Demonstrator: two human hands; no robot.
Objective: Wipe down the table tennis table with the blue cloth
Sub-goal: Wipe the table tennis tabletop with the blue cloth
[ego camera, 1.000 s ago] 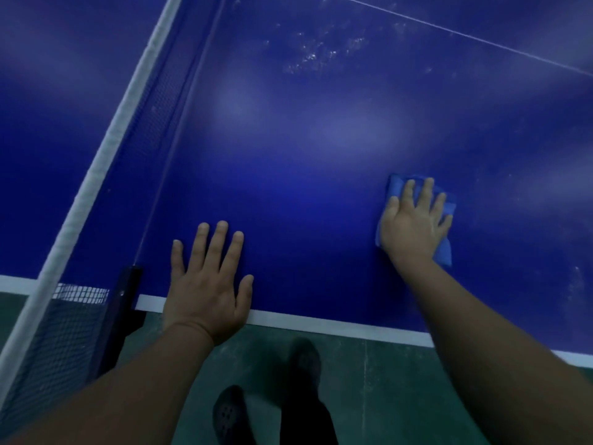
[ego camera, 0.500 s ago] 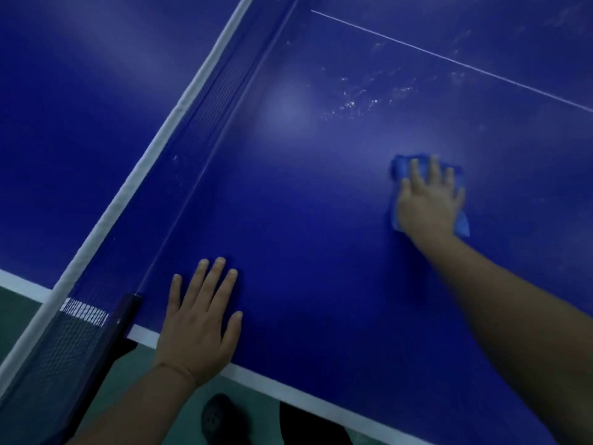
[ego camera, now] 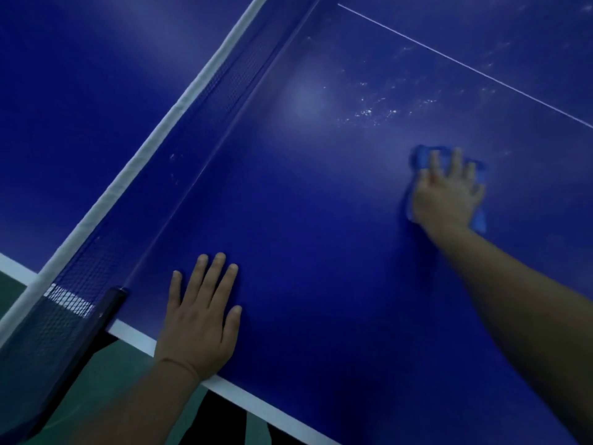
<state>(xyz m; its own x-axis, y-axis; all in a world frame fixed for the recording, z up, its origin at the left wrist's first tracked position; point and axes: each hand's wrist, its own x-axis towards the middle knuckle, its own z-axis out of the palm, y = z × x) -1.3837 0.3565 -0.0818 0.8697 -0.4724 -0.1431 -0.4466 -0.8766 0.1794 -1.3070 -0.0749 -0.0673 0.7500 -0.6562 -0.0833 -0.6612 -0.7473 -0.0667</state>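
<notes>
Soft, light blue cloth out in the middle of the desk, far from the near edge, pressed flat under the spread right hand, left hand flat by the near edge, best pushed with a flat palm.

Both my forearms are bare as far up as they show; no sleeve or cuff reaches into view on either side. My left hand carries no ring, and its wrist has no watch or band, only a faint crease line across it. Its nails are short and plain. My right hand is smeared by blur, so I can't make out its nails, though I see no glove on it, and its wrist looks bare too. Low down at the bottom edge, below the white border line, something dark shows that seems to be my trousers; I can't tell their exact colour or cut.
</notes>
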